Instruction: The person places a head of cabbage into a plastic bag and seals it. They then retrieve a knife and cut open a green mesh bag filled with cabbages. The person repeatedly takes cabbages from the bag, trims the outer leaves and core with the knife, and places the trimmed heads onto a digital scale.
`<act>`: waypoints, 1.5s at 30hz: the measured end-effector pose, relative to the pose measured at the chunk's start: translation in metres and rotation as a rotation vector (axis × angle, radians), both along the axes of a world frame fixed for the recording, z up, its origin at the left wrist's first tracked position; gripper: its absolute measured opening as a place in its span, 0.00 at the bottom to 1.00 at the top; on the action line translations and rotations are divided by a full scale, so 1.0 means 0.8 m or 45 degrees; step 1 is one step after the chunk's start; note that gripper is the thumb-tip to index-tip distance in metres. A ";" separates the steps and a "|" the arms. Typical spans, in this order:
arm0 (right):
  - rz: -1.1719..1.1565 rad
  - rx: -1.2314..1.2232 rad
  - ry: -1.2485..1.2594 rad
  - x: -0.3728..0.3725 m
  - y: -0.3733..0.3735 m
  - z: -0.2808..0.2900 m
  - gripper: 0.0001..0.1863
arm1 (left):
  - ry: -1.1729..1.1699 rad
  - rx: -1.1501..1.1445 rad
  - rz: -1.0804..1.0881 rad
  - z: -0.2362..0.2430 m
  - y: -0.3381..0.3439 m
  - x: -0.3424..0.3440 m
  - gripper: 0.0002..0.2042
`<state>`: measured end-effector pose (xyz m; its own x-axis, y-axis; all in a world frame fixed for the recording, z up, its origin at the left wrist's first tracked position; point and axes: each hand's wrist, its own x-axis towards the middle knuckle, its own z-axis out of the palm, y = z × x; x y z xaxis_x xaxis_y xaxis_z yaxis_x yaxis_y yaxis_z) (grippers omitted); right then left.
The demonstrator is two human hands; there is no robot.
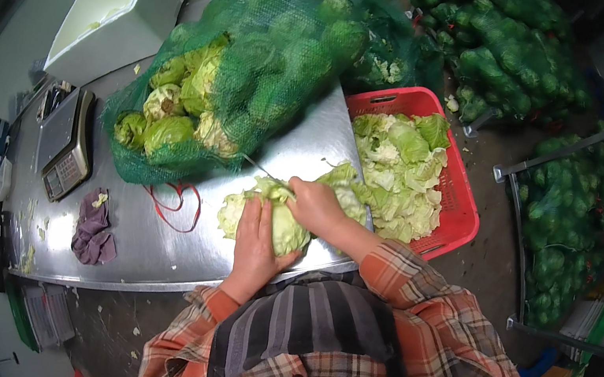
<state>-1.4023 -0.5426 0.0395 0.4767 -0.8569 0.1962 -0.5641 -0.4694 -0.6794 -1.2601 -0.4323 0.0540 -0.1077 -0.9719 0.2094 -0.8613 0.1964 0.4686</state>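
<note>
A pale green lettuce head [288, 232] rests on the steel table [170, 262] near its front edge. My left hand [255, 238] grips it from the near side, fingers laid over the top and thumb at the right. In my right hand [315, 205] is a knife [263, 169], its thin blade pointing up and left above the lettuce. Loose leaves [343, 183] lie just right of my right hand at the table's edge. Beyond my hands, a green mesh bag [275, 64] full of lettuce heads lies with its mouth toward me, and several heads show there.
A red crate [457, 214] of leaves stands right of the table. At the left are a scale [67, 149], a purple cloth [95, 230], and a white foam box [112, 13] farther back. Red string [173, 207] lies on the table. More full mesh bags [501, 46] stand beyond.
</note>
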 end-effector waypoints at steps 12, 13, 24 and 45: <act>-0.611 0.546 -0.020 -0.093 -0.071 -0.045 0.27 | -0.022 0.215 -0.026 0.030 0.014 0.066 0.46; -0.587 0.540 0.139 -0.088 -0.073 0.001 0.28 | 0.205 0.322 0.106 0.022 0.012 0.073 0.45; -0.050 0.600 -0.254 -0.065 0.020 -0.004 0.23 | 0.845 0.368 0.401 -0.033 -0.034 0.017 0.44; -0.363 1.136 -0.070 -0.101 -0.003 -0.015 0.24 | 0.564 0.283 0.272 -0.031 -0.020 0.019 0.50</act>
<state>-1.4828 -0.5448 0.0276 0.2353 -0.7845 -0.5737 -0.5342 0.3888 -0.7507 -1.2446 -0.4486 0.0290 0.1489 -0.9886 -0.0231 -0.5818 -0.1065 0.8063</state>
